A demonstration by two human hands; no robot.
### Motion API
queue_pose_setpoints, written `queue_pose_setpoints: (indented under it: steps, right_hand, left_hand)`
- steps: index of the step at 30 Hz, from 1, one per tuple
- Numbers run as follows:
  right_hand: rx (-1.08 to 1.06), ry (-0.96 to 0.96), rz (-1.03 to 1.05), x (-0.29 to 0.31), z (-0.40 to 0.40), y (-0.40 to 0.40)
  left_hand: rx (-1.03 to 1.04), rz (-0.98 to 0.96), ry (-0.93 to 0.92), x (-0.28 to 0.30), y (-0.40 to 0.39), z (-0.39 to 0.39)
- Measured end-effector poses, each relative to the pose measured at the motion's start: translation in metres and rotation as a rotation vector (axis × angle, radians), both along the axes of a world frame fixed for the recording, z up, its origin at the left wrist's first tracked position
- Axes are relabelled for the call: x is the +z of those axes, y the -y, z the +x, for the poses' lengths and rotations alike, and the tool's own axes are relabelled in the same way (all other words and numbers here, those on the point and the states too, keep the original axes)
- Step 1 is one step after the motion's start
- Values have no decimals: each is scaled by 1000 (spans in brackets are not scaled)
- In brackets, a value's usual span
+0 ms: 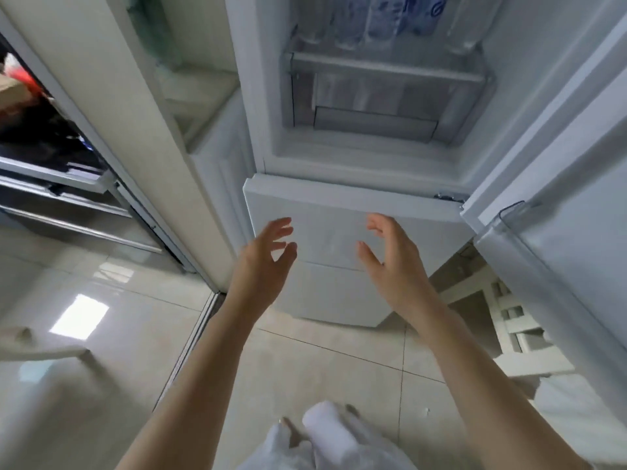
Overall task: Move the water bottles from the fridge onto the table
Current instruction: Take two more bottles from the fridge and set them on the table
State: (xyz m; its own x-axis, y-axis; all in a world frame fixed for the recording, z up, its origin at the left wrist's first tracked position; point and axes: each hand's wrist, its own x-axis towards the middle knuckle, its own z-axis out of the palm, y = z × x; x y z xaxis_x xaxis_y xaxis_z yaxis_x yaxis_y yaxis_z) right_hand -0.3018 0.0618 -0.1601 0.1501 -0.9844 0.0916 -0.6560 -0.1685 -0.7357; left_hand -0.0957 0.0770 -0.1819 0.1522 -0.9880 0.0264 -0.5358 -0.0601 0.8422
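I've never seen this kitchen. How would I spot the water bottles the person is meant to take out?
Find the tall white fridge with its upper door swung open, straight ahead of the two empty raised hands. At the top of its open compartment, a row of clear plastic water bottles with blue labels stands on a shelf above the translucent grey drawer. Nothing else visible inside carries blue print.

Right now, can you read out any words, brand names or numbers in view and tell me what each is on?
No text can be read.
Water bottles on the fridge shelf: blue label print, too blurred to read.
Nothing else in view bears writing.
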Motion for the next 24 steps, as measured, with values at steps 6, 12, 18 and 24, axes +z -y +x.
queue_pose_setpoints:
  steps: [6, 12, 18, 24]
  right_hand:
    - [-128, 60, -170, 31, 4, 85]
    - [-205, 105, -334, 48, 12, 179]
    - [-288, 159, -402, 83, 5, 265]
    - [-279, 275, -355, 115, 6, 325]
  left_hand:
    - [27, -157, -55, 35, 101, -16]
    - [42, -305, -116, 62, 192, -28]
    - [110, -336, -149, 91, 284, -46]
    - [143, -343, -201, 115, 355, -61]
